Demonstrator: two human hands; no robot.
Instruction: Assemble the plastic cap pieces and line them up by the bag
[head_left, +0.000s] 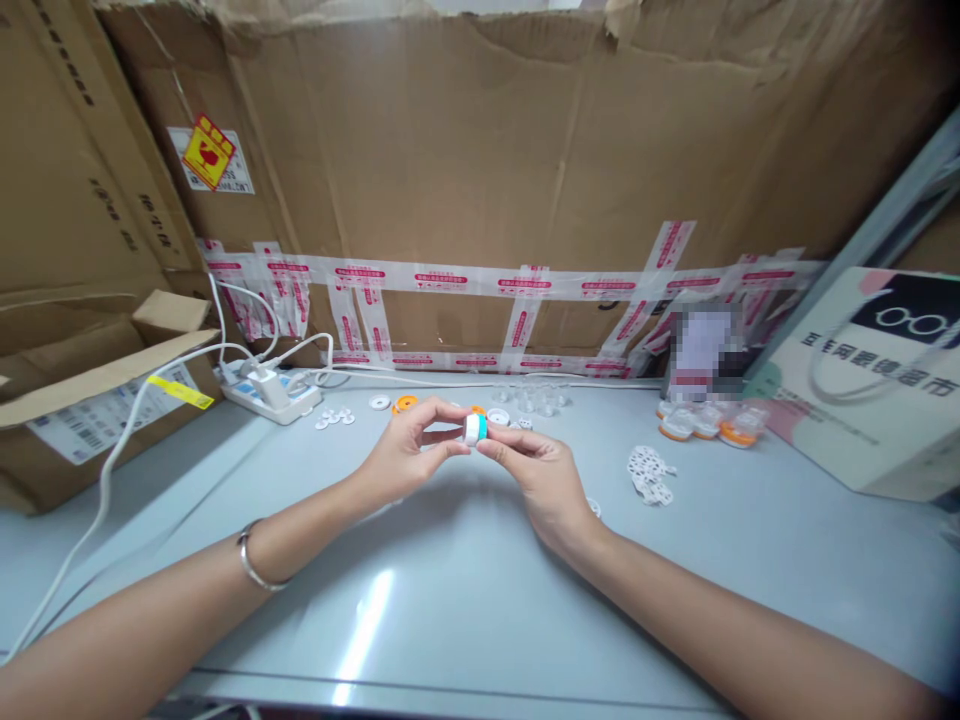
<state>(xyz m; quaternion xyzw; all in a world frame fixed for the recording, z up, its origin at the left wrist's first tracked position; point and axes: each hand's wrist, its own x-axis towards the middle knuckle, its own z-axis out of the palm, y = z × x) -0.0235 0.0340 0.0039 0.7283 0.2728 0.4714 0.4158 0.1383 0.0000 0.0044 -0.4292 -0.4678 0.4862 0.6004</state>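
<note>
A small round piece, white on its left side and teal on its right [475, 429], is held above the grey table [450, 580]. My left hand [411, 452] pinches its white side between thumb and fingers. From the right, my right hand [541, 478] grips the teal side with thumb and forefinger. Behind the hands lie white rings [497, 416], an orange ring [405, 403] and several clear plastic parts [532, 399]. Part of a white piece [594, 507] shows beside my right wrist.
White perforated parts [649, 474] and orange-and-clear pieces [705, 424] lie at the right, near a white printed bag [862, 390]. A power strip [274, 392] with cables and an open carton [97, 400] stand left. Large cardboard [450, 130] closes the back.
</note>
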